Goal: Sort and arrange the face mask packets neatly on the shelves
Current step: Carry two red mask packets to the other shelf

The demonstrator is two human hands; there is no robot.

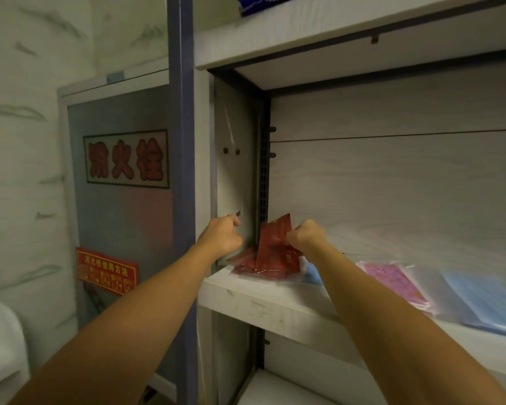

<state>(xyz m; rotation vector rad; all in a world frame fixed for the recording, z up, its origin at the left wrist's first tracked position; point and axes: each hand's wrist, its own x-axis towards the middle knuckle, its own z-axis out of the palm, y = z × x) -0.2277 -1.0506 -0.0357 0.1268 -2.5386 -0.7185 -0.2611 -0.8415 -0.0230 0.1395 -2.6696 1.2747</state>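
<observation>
My right hand [306, 235] is at centre frame, its fingers curled and pinching the upper right edge of a red face mask packet [275, 241]. The packet stands tilted, its top corner pointing to the upper part of the frame, directly left of my right fingers. Its lower edge meets a stack of red packets [254, 266] lying flat in the left corner of the shelf [263, 302].

My left hand [222, 236] is just left of the packet, against the shelf's side panel [234, 159]. Its fingers are curled; I cannot tell whether they touch the packet.

On the same shelf, toward the right of the frame, lie pink packets [398, 283] and blue packets [485, 302], blurred. A fire hydrant cabinet [120, 217] occupies the left of the frame.
</observation>
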